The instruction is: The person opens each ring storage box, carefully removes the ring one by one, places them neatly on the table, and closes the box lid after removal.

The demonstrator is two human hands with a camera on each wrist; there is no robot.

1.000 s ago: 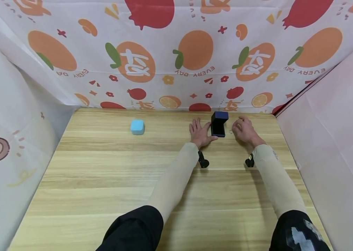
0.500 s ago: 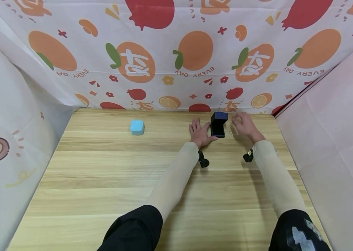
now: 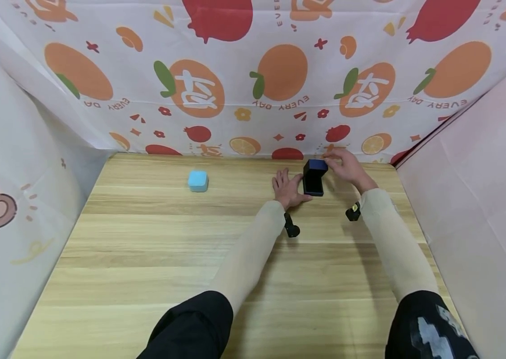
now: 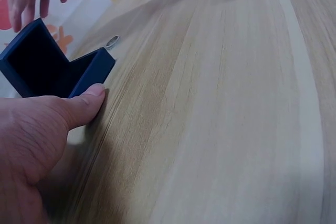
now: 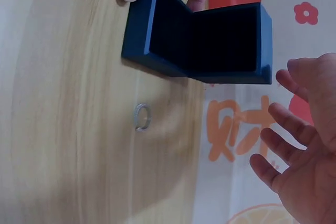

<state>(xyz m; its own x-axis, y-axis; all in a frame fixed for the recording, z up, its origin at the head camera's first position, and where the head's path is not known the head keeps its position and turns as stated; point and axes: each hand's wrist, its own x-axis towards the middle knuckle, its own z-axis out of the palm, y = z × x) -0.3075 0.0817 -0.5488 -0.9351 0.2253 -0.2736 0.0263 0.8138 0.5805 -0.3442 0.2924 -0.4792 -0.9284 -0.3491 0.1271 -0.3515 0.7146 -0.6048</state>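
A dark blue ring box (image 3: 314, 178) stands with its lid up near the table's back edge. Beside it my left hand (image 3: 287, 191) rests on the table, fingers spread; in the left wrist view its thumb (image 4: 86, 103) touches the front of the base. The box's inside looks black, with nothing visible in it. To the right of the box a thin silver ring (image 5: 142, 117) lies on the wood, also seen in the left wrist view. My right hand (image 3: 346, 165) hovers by the raised lid, its fingers (image 5: 286, 142) loosely bent and holding nothing; contact with the lid is unclear.
Farther left on the wooden table (image 3: 167, 239) sits a small light-blue rounded block (image 3: 197, 181). A fruit-printed white curtain (image 3: 235, 89) hangs along the back edge, just behind the box. Pale cloth walls (image 3: 482, 164) close off both sides.
My right hand has risen from the table near the ring and moved left and back to the lid. The left hand, box and blue block stay in place.
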